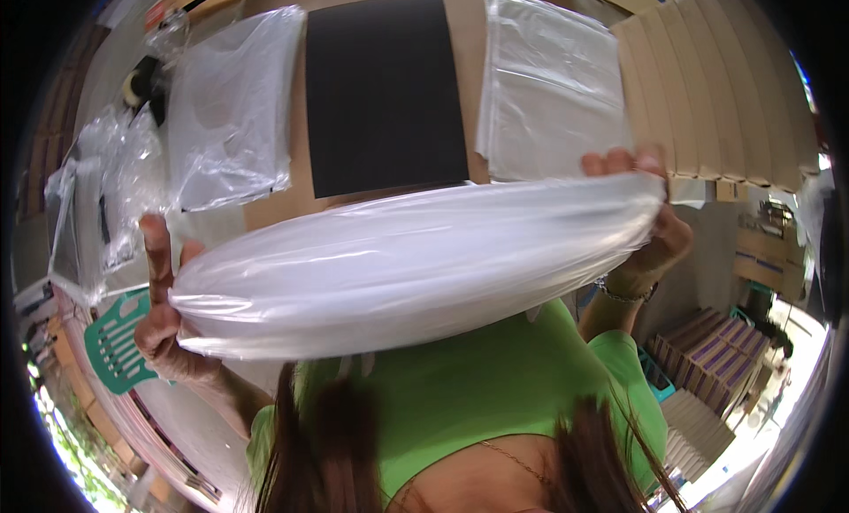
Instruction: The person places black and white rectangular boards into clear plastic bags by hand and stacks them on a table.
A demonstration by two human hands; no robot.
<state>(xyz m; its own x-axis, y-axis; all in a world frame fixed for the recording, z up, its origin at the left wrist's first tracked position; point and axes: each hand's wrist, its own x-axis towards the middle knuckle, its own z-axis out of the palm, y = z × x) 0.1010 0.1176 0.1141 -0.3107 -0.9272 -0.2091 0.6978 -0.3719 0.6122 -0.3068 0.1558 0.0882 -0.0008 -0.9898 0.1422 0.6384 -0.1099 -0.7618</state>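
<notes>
Close to the camera, a long glossy whitish plastic bag [416, 265] stretches across the view, its right end higher than its left. Whether anything lies inside it cannot be made out. My left hand [166, 334] grips its left end, with one finger pointing up past the edge. Around the right end my right hand [665, 234] is closed, fingertips showing over the upper edge. Beyond the bag, a flat black sheet [385, 97] lies on the brown table surface [270, 214]. Part of its near edge is close behind the bag.
Stacks of clear plastic bags lie left [234, 106] and right [557, 88] of the black sheet. Crumpled clear plastic [133, 190] sits farther left. A row of tan cardboard pieces [716, 88] stands at the right. Behind me are a green plastic chair [119, 345] and stacked cardboard [712, 354].
</notes>
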